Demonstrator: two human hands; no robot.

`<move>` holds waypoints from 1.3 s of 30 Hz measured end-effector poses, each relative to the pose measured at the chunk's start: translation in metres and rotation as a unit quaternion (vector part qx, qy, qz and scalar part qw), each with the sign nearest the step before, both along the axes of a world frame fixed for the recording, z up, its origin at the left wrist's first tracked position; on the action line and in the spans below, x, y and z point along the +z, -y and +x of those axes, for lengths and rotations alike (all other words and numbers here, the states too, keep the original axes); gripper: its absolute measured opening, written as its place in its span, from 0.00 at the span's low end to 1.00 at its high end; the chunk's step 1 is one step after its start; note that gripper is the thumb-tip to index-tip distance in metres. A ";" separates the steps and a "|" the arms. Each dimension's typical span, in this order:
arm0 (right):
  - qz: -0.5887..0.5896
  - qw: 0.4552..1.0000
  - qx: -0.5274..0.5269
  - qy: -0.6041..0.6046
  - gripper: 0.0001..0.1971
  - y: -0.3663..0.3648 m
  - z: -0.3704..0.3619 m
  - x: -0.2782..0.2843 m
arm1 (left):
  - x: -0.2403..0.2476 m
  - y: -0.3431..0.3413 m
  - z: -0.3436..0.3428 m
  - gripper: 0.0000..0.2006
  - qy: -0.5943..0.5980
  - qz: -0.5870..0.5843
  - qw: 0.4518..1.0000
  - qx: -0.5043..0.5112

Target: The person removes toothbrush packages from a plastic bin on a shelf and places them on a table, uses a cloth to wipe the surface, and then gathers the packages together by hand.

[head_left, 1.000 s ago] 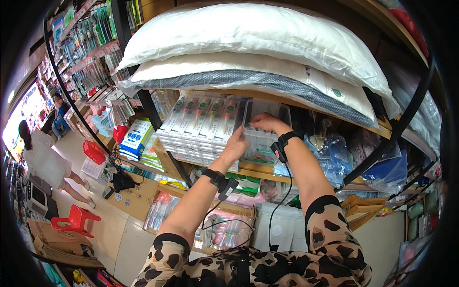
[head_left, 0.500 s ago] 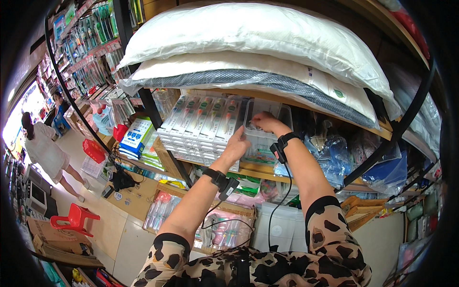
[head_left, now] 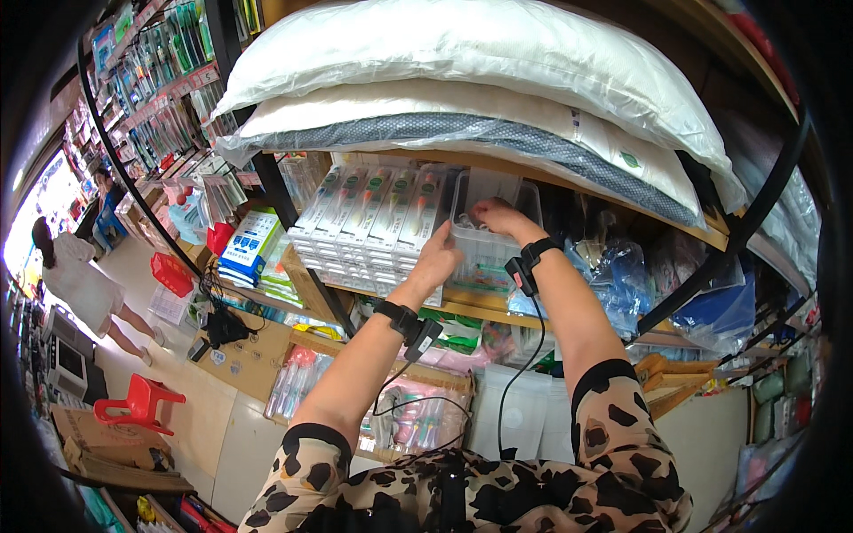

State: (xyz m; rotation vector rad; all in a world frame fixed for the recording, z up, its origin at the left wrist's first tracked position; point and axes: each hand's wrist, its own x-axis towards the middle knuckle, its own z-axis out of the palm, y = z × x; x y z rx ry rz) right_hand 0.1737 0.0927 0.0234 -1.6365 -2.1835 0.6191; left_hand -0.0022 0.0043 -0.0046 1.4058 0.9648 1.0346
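A clear plastic bin [head_left: 495, 245] stands on the shelf below the bagged pillows, with small items inside too hazy to name. My left hand [head_left: 437, 258] grips the bin's near left edge, its fingers partly hidden. Inside the bin's top, my right hand [head_left: 499, 218] has its fingers curled together beside some small shiny pieces; what they hold is not clear. Left of the bin are stacked boxed brushes [head_left: 378, 209] in clear-fronted packs, close to my left hand.
Two bagged pillows [head_left: 462, 53] overhang the bin from the shelf above. Blue bagged goods [head_left: 613, 275] lie right of it, next to a black shelf post [head_left: 737, 226]. A red stool [head_left: 142, 401] and a person in white [head_left: 75, 280] are at the left.
My right hand has shifted slightly within the bin, its fingers still curled. The left hand stays at the bin's edge, a little lower. The view has tilted slightly.
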 end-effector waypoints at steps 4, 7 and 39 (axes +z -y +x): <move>-0.013 1.000 0.023 -0.012 0.14 0.005 0.005 -0.002 | -0.003 0.004 0.002 0.35 0.022 0.006 1.000 -0.001; -0.016 1.000 0.013 -0.014 0.14 0.017 0.004 0.003 | 0.001 0.015 0.002 0.35 0.017 0.006 1.000 0.010; -0.498 0.714 -0.290 -0.398 0.13 0.309 -0.044 -0.379 | -0.362 0.206 -0.087 0.23 -0.156 -0.385 0.909 0.026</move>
